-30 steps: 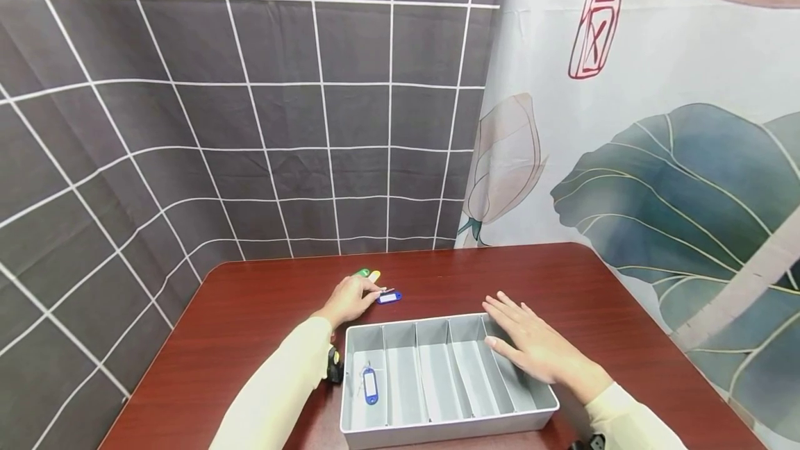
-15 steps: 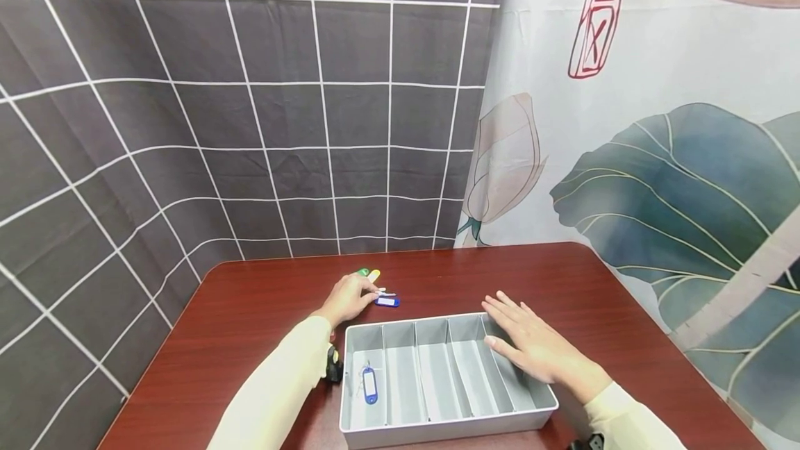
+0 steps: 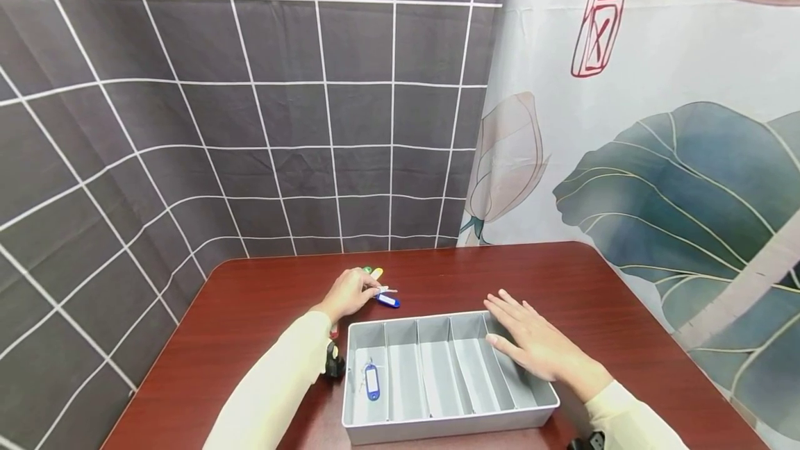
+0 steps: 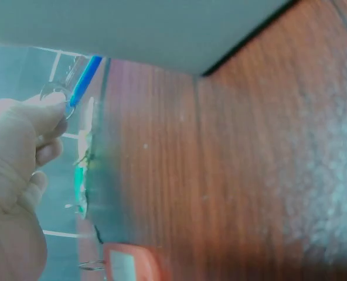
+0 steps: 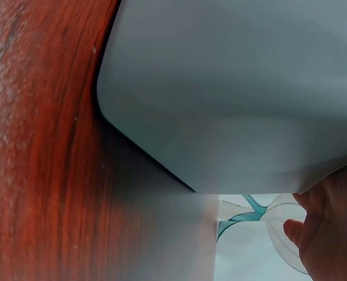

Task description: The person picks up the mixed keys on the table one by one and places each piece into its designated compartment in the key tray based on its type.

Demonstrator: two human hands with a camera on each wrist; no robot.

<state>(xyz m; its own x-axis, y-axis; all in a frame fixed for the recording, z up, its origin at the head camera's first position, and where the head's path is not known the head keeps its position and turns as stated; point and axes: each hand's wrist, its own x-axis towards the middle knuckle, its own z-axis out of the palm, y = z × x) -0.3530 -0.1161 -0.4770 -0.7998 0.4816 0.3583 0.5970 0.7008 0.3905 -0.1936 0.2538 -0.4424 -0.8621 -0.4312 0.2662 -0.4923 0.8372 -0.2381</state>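
Observation:
My left hand (image 3: 346, 295) is behind the tray's back left corner, its thumb and finger pinching the ring end of a blue key tag (image 3: 387, 301). In the left wrist view that key tag (image 4: 85, 81) hangs off the fingertips, held up from the table. A grey tray (image 3: 450, 427) with several long compartments stands before me. Its leftmost compartment holds another blue key tag (image 3: 372, 382) with a white label. My right hand (image 3: 531, 342) lies with straight fingers over the tray's right side; the right wrist view shows only part of it beyond the tray wall.
A yellow key tag (image 3: 376, 273) and a green key tag (image 3: 367, 269) lie behind my left hand, partly hidden. Beside my left wrist is a red key tag (image 4: 132, 263). The brown table (image 3: 250, 339) meets a grey checked curtain (image 3: 356, 117) at the back.
The blue key tag at my left fingertips has turned, its outer end now tilting down to the right. The right hand and the tray stay about where they were.

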